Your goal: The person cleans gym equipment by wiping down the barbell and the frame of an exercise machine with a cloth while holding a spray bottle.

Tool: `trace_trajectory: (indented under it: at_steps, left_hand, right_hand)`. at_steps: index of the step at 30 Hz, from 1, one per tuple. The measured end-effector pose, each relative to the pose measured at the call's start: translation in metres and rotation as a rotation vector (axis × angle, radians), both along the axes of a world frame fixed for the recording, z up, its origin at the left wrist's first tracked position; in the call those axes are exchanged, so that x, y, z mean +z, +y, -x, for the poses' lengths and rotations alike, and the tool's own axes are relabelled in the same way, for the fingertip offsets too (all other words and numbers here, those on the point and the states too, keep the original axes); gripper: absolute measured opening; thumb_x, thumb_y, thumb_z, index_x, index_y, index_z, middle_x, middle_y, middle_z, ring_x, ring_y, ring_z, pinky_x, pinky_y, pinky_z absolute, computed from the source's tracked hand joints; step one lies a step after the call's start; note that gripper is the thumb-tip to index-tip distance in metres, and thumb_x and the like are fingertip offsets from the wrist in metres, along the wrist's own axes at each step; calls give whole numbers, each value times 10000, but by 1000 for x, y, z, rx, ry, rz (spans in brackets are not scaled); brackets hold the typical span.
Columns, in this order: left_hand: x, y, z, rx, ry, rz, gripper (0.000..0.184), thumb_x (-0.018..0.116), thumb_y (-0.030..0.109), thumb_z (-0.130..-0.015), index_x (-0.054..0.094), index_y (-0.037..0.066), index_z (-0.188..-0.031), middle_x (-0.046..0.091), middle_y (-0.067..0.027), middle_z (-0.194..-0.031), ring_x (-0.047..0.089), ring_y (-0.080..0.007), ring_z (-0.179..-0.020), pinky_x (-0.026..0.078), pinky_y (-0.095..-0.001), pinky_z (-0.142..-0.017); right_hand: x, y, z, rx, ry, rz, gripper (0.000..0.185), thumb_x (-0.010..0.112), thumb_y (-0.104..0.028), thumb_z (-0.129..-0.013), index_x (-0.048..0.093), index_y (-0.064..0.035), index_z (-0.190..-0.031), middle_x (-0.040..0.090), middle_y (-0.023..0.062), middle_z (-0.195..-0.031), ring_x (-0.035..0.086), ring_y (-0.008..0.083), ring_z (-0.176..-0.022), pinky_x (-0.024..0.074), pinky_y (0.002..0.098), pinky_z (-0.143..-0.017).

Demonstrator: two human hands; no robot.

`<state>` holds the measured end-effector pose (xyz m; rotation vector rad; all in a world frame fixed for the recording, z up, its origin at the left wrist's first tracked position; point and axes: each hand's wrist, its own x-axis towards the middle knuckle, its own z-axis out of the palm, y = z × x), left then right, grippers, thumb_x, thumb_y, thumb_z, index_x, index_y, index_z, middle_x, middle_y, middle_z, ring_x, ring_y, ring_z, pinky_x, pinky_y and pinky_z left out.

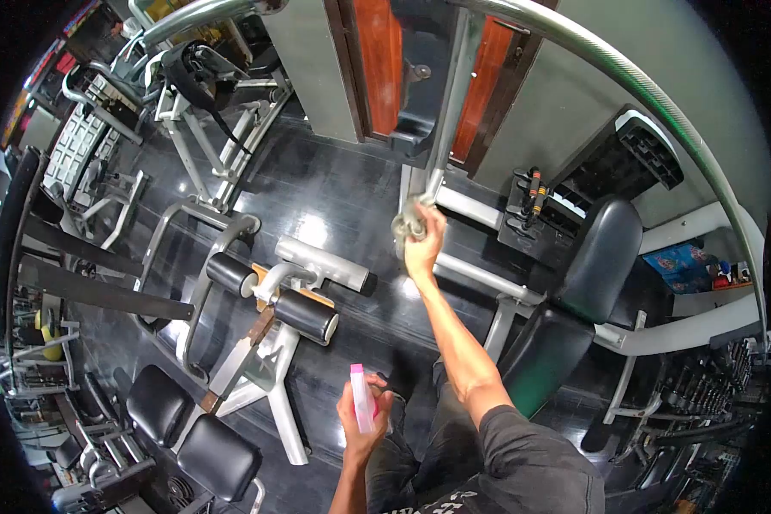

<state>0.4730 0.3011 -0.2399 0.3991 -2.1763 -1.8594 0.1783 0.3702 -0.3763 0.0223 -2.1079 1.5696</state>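
In my left hand (351, 433), held low in front of my body, is a spray bottle (363, 401) with a pale, see-through top and a pink tip; the fingers wrap round it. My right hand (426, 246) reaches forward and is closed on a greyish cloth (408, 224). The cloth is pressed against the lower part of a silver upright post (445, 128) of a weight machine, just above its base frame. Some of the cloth and the post behind it are hidden by the hand, which is slightly blurred.
A machine with a black padded seat (544, 355) stands at my right. Black roller pads (304, 317) on a silver frame are at left, with another padded bench (218, 454) below. A curved metal bar (625, 68) arches overhead. Handle attachments (531, 197) lie near the wall.
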Motion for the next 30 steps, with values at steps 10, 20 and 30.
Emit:
trace_trajectory:
  at_steps: [10, 20, 30]
  left_hand:
    - [-15, -13, 12, -105, 65, -23, 297, 689, 83, -800, 498, 1, -1011, 585, -89, -843, 567, -139, -729, 467, -298, -700]
    - [4, 15, 19, -82, -4, -46, 257, 688, -7, -749, 532, 8, -953, 636, -90, -819, 589, -129, -659, 489, -262, -633]
    - [-12, 31, 37, -11, -65, -90, 263, 677, 18, -759, 532, -9, -977, 627, -100, -778, 610, -187, -735, 499, -327, -741]
  right_hand:
    - [-13, -5, 31, -42, 204, -262, 618, 591, 82, -712, 579, -204, -1260, 397, 253, -1383, 473, 379, -1224, 453, 363, -941]
    - [-71, 20, -19, -96, -695, 334, 347, 504, 22, -815, 588, -37, -1147, 627, 167, -1111, 581, 253, -1087, 426, 316, -924]
    - [20, -22, 44, -67, 206, 53, 697, 555, 121, -668, 449, -112, -1316, 307, 241, -1401, 289, 410, -1326, 268, 462, -1088]
